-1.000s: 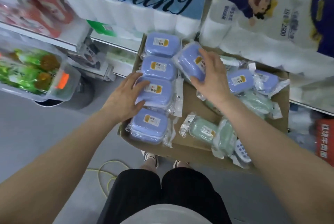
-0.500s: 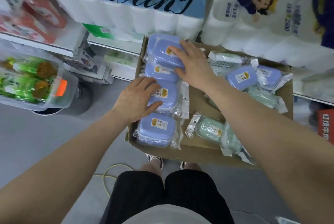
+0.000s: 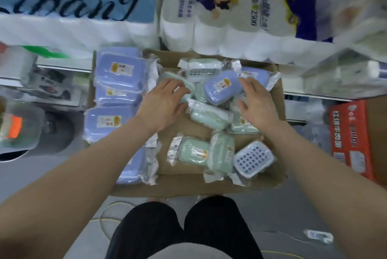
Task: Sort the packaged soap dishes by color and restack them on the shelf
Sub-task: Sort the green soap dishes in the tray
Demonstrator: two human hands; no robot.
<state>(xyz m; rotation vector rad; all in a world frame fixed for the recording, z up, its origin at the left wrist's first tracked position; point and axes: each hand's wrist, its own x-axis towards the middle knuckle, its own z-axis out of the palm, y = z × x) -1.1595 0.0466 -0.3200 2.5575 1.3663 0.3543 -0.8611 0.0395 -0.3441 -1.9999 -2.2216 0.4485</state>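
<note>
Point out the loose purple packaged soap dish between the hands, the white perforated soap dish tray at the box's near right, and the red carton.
Loose purple packaged soap dish point(image 3: 221, 89), head view: its lid, beside the label.
White perforated soap dish tray point(image 3: 253, 159), head view: centre of its hole grid.
Red carton point(image 3: 349, 139), head view: its printed top face.

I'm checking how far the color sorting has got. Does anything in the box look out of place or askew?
Yes. One purple soap dish lies tilted on the green ones in the mixed right-hand pile, apart from the purple stack on the left. Near the front right corner, a dish lies showing its white grid.
</note>
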